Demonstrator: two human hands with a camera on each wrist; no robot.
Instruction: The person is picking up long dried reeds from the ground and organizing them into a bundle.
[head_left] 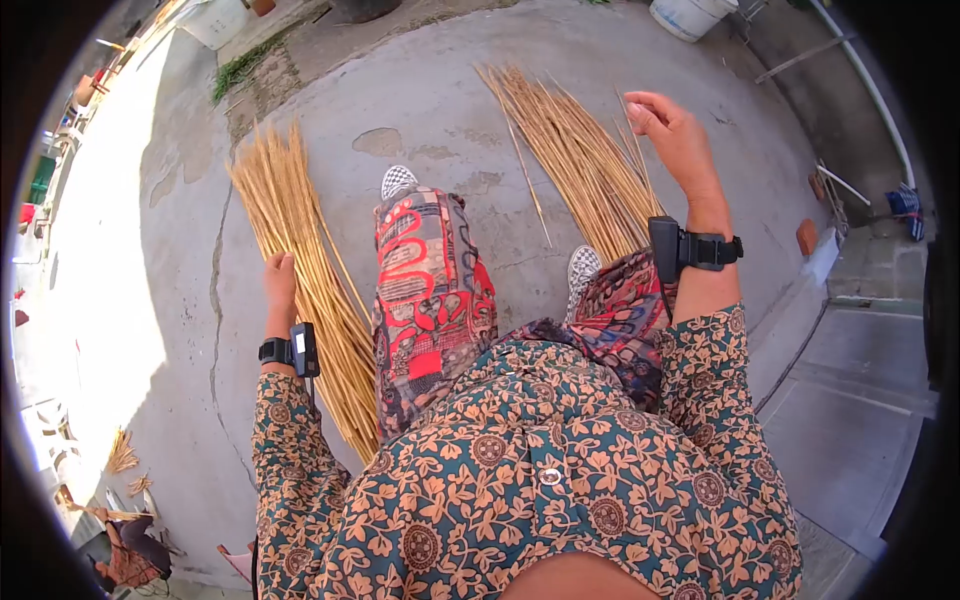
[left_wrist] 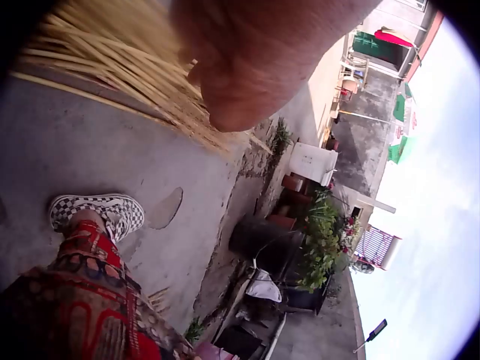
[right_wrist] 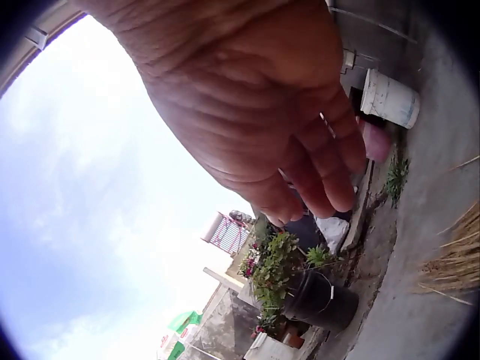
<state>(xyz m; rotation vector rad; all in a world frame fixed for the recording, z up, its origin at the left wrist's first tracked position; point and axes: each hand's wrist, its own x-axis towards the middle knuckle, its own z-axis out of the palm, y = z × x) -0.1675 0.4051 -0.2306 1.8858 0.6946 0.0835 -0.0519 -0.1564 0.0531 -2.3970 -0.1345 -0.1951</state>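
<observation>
A long bundle of dry straw-coloured stalks [head_left: 322, 300] lies on the ground left of the person's legs. Right at its outer edge is my left hand [head_left: 280, 285], fingers loosely bent, and no stalk shows in its grasp. Part of that hand [left_wrist: 255, 67] fills the top of the left wrist view, its fingertips mostly hidden. A second bundle of stalks [head_left: 575, 150] is fanned out on the right side. My right hand [head_left: 680, 145] is raised beside its far end. In the right wrist view the palm [right_wrist: 232, 112] shows bare, with the fingers relaxed and slightly bent.
One loose stalk [head_left: 527, 185] lies beside the right bundle on cracked concrete [head_left: 450, 120]. A white bucket [head_left: 692, 15] stands at the far right. Potted plants [right_wrist: 274, 270] line the yard's far edge. Another person [head_left: 135, 550] is at the lower left.
</observation>
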